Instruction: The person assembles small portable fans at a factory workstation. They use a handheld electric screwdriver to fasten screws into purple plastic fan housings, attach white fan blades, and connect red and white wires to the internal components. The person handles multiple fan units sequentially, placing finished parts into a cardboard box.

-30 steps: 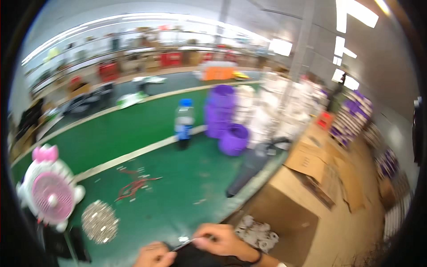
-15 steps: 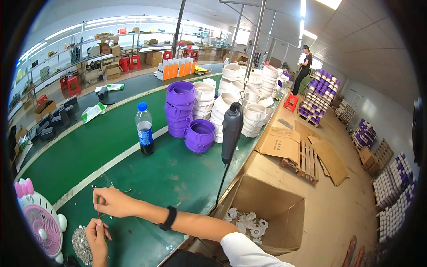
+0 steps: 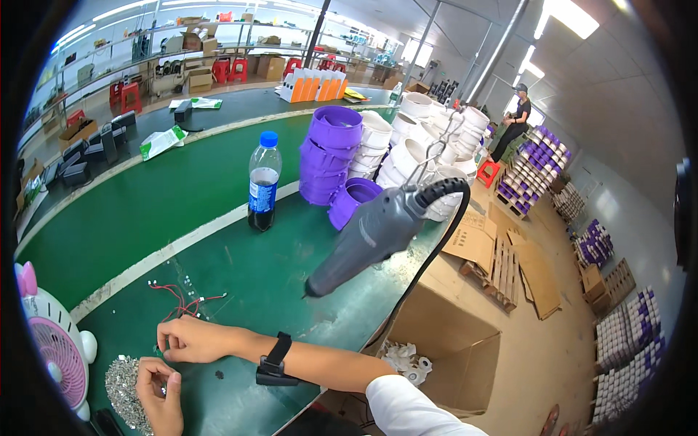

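Note:
My right hand (image 3: 195, 340) rests low over the green table, with its fingers curled inward and the tips pressed together; anything in them is too small or hidden to make out. Just nearer, my left hand (image 3: 157, 392) has its thumb and fingers bent together beside a pile of small silvery metal parts (image 3: 125, 389). I cannot make out what it pinches, if anything. Thin red wires (image 3: 182, 299) with small white ends lie on the table just beyond my right hand. A dark grey electric screwdriver (image 3: 367, 236) hangs tilted above the table, touched by neither hand.
A pink-and-white fan (image 3: 62, 356) stands at the left edge. Farther off are a cola bottle (image 3: 264, 182), stacked purple rings (image 3: 331, 156) and white rings (image 3: 407, 156). An open carton (image 3: 458, 363) holding white parts stands right of the table. Another person (image 3: 515, 123) stands far back.
The screwdriver has swung from upright to a slant and looks closer. My view has shifted, moving the bottle and rings rightward. The red wire between my hands no longer shows there.

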Available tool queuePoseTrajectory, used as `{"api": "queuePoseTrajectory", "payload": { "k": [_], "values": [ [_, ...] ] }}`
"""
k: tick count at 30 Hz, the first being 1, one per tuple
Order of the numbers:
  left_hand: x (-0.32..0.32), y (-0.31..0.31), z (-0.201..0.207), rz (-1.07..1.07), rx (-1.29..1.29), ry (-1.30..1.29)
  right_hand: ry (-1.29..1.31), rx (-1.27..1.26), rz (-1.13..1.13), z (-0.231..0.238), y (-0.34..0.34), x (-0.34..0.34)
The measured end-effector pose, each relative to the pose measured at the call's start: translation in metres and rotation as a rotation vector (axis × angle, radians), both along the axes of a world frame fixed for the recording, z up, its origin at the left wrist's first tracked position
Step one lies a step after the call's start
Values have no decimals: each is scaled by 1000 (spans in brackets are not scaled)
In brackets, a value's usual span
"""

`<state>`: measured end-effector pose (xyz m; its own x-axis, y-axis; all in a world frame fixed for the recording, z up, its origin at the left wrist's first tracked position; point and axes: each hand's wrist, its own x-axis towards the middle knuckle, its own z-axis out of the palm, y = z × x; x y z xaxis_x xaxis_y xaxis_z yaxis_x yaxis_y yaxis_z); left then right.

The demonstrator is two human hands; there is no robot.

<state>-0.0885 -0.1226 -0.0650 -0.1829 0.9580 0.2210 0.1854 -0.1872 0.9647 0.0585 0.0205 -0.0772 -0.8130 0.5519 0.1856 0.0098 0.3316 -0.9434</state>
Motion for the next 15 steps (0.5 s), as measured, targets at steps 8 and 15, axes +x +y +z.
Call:
{"api": "queuePoseTrajectory", "payload": {
  "k": [8,15],
  "values": [
    [5,-5,10,-61,-5,215,45,-75,-24,-4,0,-1],
    [8,0,5,-72,2,150,22,-37,-46,2,-4,7]
  ]
}}
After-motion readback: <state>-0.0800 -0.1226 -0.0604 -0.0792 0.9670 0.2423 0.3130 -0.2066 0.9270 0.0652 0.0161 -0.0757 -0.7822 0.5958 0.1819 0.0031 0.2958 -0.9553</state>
